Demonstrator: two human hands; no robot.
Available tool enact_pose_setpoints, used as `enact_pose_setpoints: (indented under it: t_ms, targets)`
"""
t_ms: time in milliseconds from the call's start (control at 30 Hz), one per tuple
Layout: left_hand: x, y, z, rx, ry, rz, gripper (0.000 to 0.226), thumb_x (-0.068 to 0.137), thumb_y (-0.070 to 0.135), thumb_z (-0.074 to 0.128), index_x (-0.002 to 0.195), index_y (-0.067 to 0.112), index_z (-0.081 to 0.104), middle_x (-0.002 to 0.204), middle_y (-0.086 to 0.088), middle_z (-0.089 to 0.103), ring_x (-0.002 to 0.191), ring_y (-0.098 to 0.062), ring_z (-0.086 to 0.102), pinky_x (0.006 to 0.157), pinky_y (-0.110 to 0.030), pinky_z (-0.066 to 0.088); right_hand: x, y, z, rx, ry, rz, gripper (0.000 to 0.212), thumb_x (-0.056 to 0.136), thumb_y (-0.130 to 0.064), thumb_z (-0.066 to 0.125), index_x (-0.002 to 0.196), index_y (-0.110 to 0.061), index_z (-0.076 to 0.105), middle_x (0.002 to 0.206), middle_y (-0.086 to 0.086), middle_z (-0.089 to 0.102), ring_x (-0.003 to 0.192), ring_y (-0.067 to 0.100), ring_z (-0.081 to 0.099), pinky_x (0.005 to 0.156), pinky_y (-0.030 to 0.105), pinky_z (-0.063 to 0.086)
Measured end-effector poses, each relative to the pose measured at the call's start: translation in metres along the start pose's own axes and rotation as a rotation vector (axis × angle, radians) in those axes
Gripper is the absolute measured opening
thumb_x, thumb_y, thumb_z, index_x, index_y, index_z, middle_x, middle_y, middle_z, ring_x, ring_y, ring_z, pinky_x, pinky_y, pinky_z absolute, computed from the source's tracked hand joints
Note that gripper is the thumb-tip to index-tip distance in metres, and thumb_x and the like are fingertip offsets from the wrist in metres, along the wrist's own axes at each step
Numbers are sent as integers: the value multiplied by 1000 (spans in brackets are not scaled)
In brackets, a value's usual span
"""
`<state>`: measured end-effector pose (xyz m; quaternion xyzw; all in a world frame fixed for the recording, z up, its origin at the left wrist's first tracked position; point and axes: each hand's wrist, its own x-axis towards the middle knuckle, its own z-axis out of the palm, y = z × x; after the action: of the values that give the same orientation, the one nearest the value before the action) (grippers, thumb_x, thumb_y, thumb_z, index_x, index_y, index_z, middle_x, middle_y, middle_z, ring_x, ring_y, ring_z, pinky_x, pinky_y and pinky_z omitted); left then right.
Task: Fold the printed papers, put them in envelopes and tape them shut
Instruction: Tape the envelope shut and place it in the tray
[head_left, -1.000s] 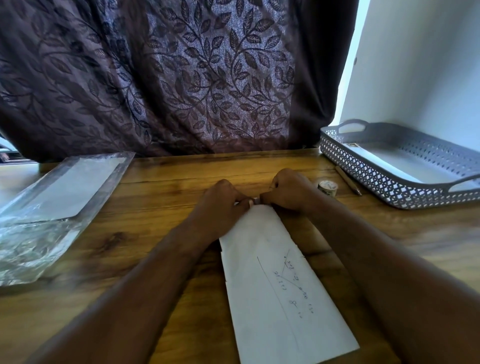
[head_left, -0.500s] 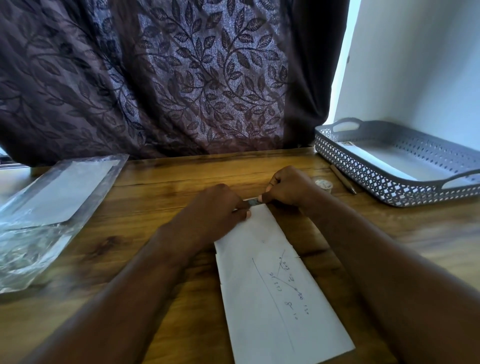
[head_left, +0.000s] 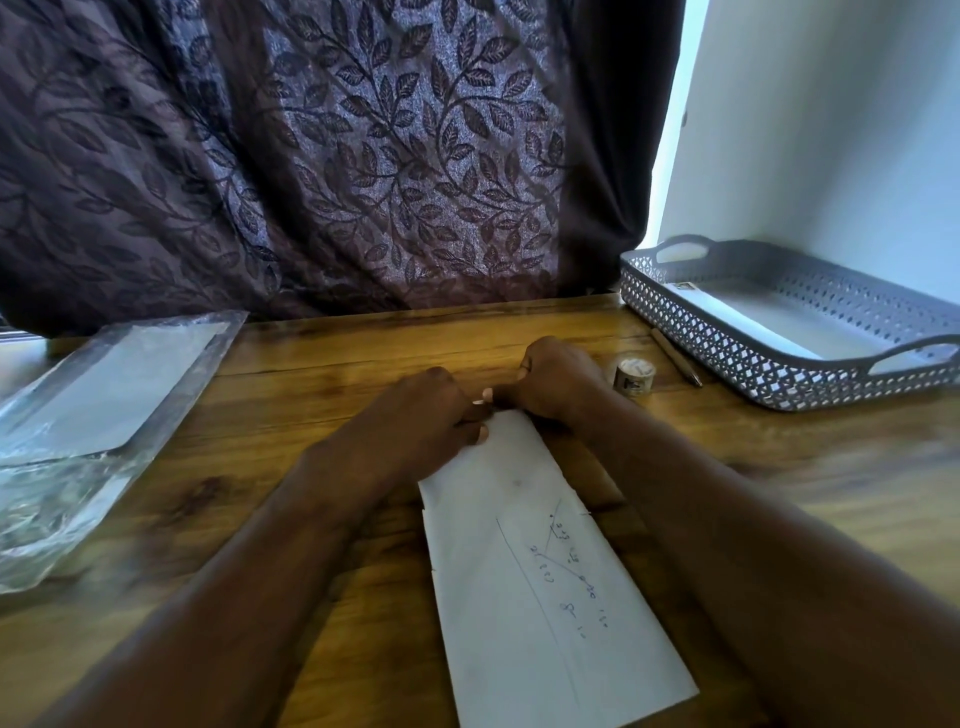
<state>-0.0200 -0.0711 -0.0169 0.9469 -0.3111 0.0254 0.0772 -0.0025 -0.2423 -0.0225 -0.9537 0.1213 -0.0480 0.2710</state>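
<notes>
Left hand (head_left: 426, 415) and right hand (head_left: 550, 379) curl fingertip to fingertip, pinching the far short edge of the white envelope (head_left: 540, 571) (or folded sheet; we cannot tell), which lies mid-worktop (head_left: 322, 358). Tape roll (head_left: 634, 374) near right; plastic sleeve (head_left: 104, 395) well apart left.

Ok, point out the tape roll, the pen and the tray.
tape roll (head_left: 634, 375), head view, middle of the roll.
pen (head_left: 675, 357), head view, mid-shaft.
tray (head_left: 717, 340), head view, near lattice wall.
</notes>
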Motion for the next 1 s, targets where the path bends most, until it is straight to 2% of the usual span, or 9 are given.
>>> enact_pose_setpoints:
  t_ms: [167, 300, 400, 500, 667, 767, 867, 933, 1000]
  targets:
    - [0, -1, -2, 18, -25, 1, 30, 99, 37, 54, 120, 22, 70, 115, -7, 56, 104, -23, 53, 87, -42, 47, 1, 4, -3, 67, 11, 23, 45, 75, -44, 84, 98, -11, 65, 95, 6, 68, 88, 22, 64, 57, 27, 42]
    - [-1, 0, -4, 18, -42, 8, 33, 100, 37, 52, 129, 28, 65, 118, -8, 56, 110, -24, 52, 89, -40, 47, 4, 9, -4, 122, 21, 32, 35, 77, -36, 85, 94, -11, 67, 94, 6, 69, 87, 22, 65, 62, 29, 48]
    - [-4, 4, -6, 41, -56, 7, 35, 101, 37, 50, 132, 28, 62, 123, -7, 54, 112, -22, 50, 90, -36, 45, 1, 12, -5, 154, 9, -5, 34, 82, -40, 80, 90, -10, 66, 91, 4, 68, 82, 18, 62, 62, 29, 46]
    - [-4, 3, -5, 38, -57, 13, 33, 100, 36, 52, 129, 27, 64, 124, -6, 53, 110, -20, 50, 86, -32, 41, -7, 12, -10, 183, -74, -56, 44, 75, -50, 82, 90, -14, 62, 84, 1, 61, 76, 15, 53, 59, 26, 40]
    - [-3, 3, -5, 43, -54, 13, 32, 100, 35, 53, 129, 28, 65, 121, -6, 53, 108, -21, 50, 88, -32, 43, -8, 10, -12, 193, -125, -51, 36, 74, -34, 87, 92, -20, 59, 89, -1, 58, 78, 13, 52, 57, 25, 40]
    - [-3, 3, -5, 34, -52, 3, 34, 100, 36, 52, 132, 31, 62, 121, -6, 52, 108, -21, 51, 91, -36, 45, -5, 13, -15, 225, -137, -42, 27, 76, -23, 86, 92, -18, 64, 91, 2, 62, 84, 17, 57, 63, 26, 43]
    - [-3, 2, -4, 28, -49, 6, 35, 101, 36, 51, 135, 31, 60, 124, -5, 52, 113, -22, 51, 92, -34, 44, -3, 16, -16, 234, -130, -32, 20, 81, -17, 80, 97, -14, 68, 94, 2, 64, 88, 17, 59, 65, 25, 45]
    - [-3, 0, -3, 34, -40, 11, 37, 101, 35, 51, 137, 32, 57, 127, -3, 52, 118, -21, 49, 94, -33, 42, -2, 19, -16, 259, -107, -19, 16, 86, -20, 76, 96, -13, 68, 94, 3, 65, 88, 18, 60, 66, 26, 46]
    - [-3, -1, -1, 14, -13, 4, 34, 100, 34, 51, 133, 32, 58, 125, -1, 51, 117, -19, 49, 92, -32, 42, -1, 19, -14, 273, -81, -5, 28, 86, -37, 76, 90, -11, 65, 87, 4, 65, 81, 18, 59, 66, 30, 45]
